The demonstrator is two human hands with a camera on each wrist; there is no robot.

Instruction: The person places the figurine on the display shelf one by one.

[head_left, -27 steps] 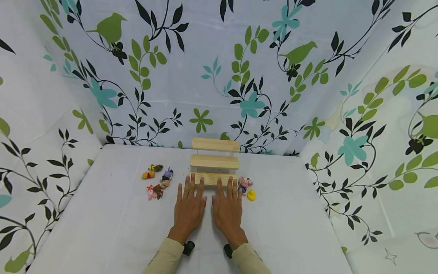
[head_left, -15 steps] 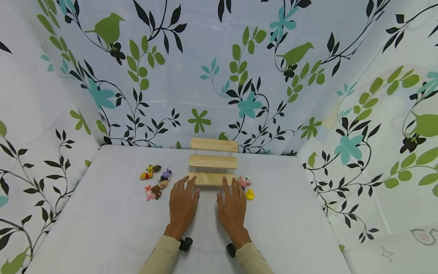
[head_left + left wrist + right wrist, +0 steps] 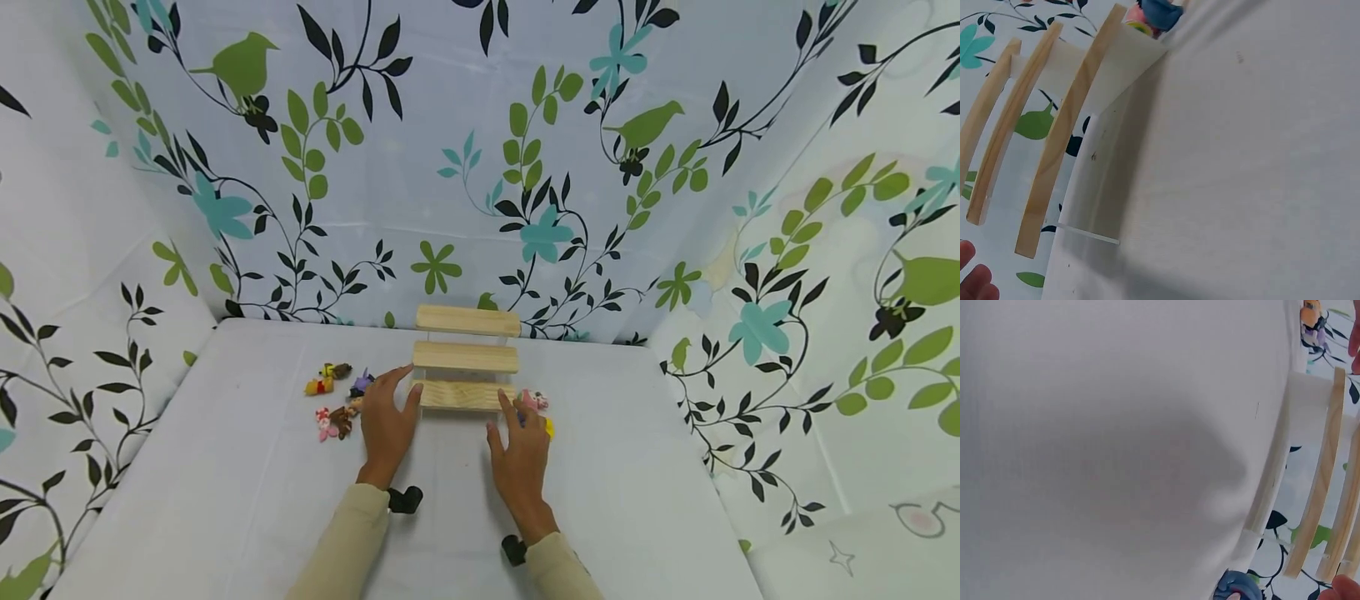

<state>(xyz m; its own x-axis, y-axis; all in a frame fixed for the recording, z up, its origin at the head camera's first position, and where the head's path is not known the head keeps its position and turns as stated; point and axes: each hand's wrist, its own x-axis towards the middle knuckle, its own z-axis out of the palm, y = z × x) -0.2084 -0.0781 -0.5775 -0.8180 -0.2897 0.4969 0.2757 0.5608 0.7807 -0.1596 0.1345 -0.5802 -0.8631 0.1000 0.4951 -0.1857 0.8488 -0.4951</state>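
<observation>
A three-step display stand with pale wooden shelves [image 3: 465, 358] on clear supports stands at the back of the table. My left hand [image 3: 387, 429] is at its left end, thumb and fingers spread apart, its fingertips beside the middle and lowest steps. Near the right end of the lowest step is my right hand [image 3: 521, 458], fingers slightly bent, holding nothing. It partly covers a pink pig figurine [image 3: 536, 400] and a yellow duck [image 3: 551, 428]. In the left wrist view, fingertips [image 3: 975, 284] show apart from the shelf ends. The right wrist view has a fingertip [image 3: 1341, 589] near the shelves' other end.
Left of my left hand lie several small figurines: a red-and-yellow bear [image 3: 319, 387], a purple one [image 3: 362, 383], a pink one [image 3: 326, 425] and a brown one [image 3: 342, 422]. A leaf-patterned curtain [image 3: 465, 233] rises right behind the white table [image 3: 255, 500].
Both hands have moved apart, from lying flat at the lowest step's front to its two ends. The left reaches farther forward. The stand and figurines have stayed put.
</observation>
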